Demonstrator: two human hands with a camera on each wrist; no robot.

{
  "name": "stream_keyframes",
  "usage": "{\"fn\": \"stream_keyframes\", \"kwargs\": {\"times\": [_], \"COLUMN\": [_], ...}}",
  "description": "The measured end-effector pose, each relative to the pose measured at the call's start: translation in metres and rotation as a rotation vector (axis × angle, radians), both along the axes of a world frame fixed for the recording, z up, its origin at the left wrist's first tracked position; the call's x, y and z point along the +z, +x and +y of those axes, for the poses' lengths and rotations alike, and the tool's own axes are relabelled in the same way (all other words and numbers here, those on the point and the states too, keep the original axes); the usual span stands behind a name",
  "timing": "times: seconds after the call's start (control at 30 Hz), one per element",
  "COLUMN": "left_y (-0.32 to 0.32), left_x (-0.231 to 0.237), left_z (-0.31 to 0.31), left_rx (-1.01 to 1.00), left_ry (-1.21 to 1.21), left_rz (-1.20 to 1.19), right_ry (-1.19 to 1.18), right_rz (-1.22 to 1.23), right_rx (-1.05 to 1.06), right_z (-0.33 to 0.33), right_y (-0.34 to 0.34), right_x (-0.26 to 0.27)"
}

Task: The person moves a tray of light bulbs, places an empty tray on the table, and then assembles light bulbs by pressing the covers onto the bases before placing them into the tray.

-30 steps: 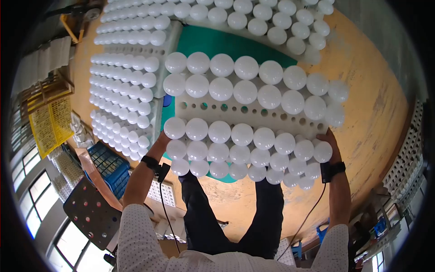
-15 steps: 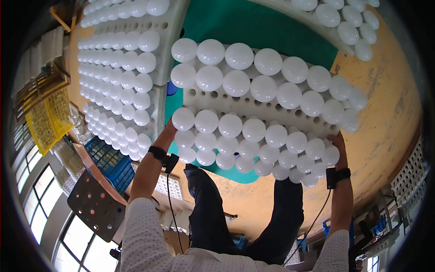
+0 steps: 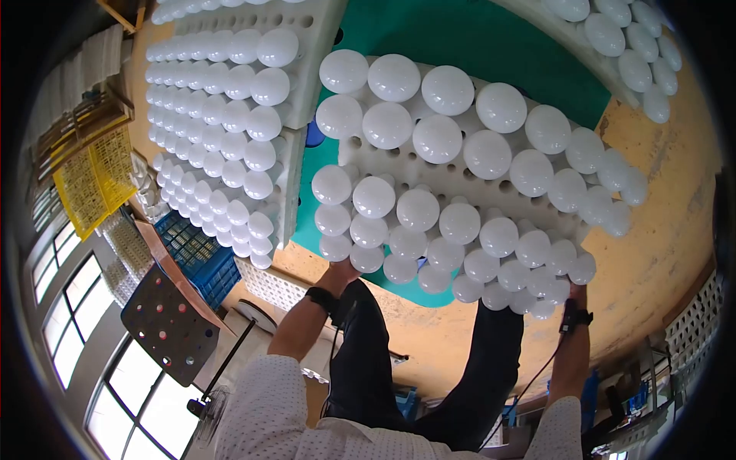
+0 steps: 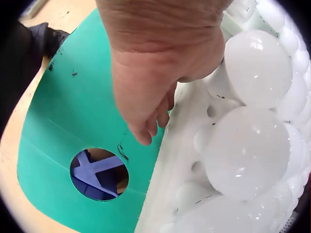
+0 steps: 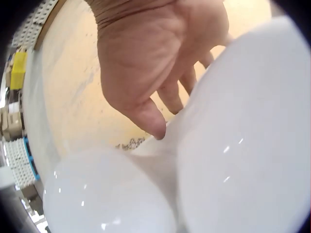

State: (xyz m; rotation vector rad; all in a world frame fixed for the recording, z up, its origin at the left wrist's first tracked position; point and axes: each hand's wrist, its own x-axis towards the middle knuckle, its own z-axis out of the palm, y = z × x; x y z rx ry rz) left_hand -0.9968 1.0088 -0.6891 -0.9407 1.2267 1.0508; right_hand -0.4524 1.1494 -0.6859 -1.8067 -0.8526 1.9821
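Note:
A white tray (image 3: 468, 182) set with rows of round white bulbs (image 3: 418, 209) lies over a green surface (image 3: 429, 38), with a bulb-free strip of holes across its middle. At the tray's near left part is my left hand (image 3: 343, 272), partly hidden by bulbs. In the left wrist view this hand (image 4: 155, 73) lies against the tray's edge (image 4: 180, 131), its fingers loosely bent. My right hand (image 3: 578, 294) is at the near right corner. The right wrist view shows that hand (image 5: 155, 58) with relaxed fingers along the edge, thumb tip touching it beside large bulbs (image 5: 243, 121).
More bulb-filled trays (image 3: 303, 100) stand at the left, another group of bulbs (image 3: 635, 69) at the far right. A blue crate (image 3: 218, 276) and a dark panel with holes (image 3: 169, 326) are at the lower left. The green surface has a round hole with blue parts below.
The left hand has left the tray's left end and come round to its near side. The right hand sits lower in the view. Tray and surroundings have shifted in the head view.

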Motion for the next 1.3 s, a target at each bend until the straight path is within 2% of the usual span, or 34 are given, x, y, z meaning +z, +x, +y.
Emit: {"fn": "stream_keyframes", "kwargs": {"times": [0.03,0.07,0.13,0.17,0.27,0.3,0.33,0.43,0.47,0.57,0.63,0.73,0.77,0.83,0.93,1.17,1.2,1.27,1.3], "left_y": [0.004,0.007,0.017,0.016,0.012,0.009,0.005,-0.009,-0.010,-0.023,-0.023,-0.019,-0.020,-0.019,-0.013,-0.027,-0.026,-0.027,-0.024], "left_x": [-0.001,0.004,0.009,0.017,0.023,0.026,0.020,0.002,-0.001,-0.003,-0.006,-0.020,-0.024,-0.023,-0.025,-0.023,-0.024,-0.016,0.021], "left_z": [-0.001,-0.003,0.017,0.029,0.033,0.049,0.055,0.075,0.083,0.119,0.141,0.150,0.151,0.145,0.147,0.145,0.144,0.145,0.139], "left_rx": [-0.006,-0.004,-0.222,0.119,0.044,0.134,0.135,0.136,-0.018,-0.066,-0.177,-0.202,-0.198,-0.192,-0.220,-0.250,-0.244,-0.402,-0.457], "left_ry": [0.147,0.146,0.052,-0.109,-0.028,-0.058,-0.049,0.298,0.360,0.402,0.463,0.421,0.428,0.383,0.328,0.379,0.377,0.334,0.266], "left_rz": [-0.008,-0.009,0.109,0.010,0.055,0.029,0.031,0.052,0.153,0.188,0.213,0.226,0.229,0.247,0.224,0.238,0.225,0.270,0.287], "right_ry": [-0.004,-0.012,-0.013,-0.018,-0.030,-0.028,-0.028,-0.037,-0.044,-0.071,-0.049,0.153,0.161,0.207,0.128,0.140,0.161,0.212,0.242], "right_rz": [-0.012,-0.021,-0.029,-0.028,-0.020,-0.008,-0.001,0.038,0.058,0.117,0.121,0.020,0.021,-0.259,-0.201,-0.240,-0.238,-0.212,-0.251], "right_rx": [-0.007,-0.020,-0.046,-0.055,-0.071,-0.079,-0.087,-0.109,-0.119,-0.132,-0.085,0.140,0.144,0.353,0.250,0.189,0.254,0.386,0.649], "right_z": [-0.008,-0.013,-0.017,-0.019,-0.018,-0.016,-0.014,-0.003,0.003,0.028,0.041,0.049,0.046,0.035,0.036,0.035,0.035,0.041,0.061], "right_y": [-0.004,-0.009,-0.018,-0.024,-0.034,-0.036,-0.040,-0.052,-0.057,-0.080,-0.095,-0.109,-0.105,-0.101,-0.094,-0.100,-0.098,-0.102,-0.117], "right_x": [0.004,0.005,0.011,0.012,0.019,0.019,0.018,0.014,0.012,0.005,0.004,0.007,0.003,0.000,0.005,-0.008,-0.011,-0.015,0.023]}}
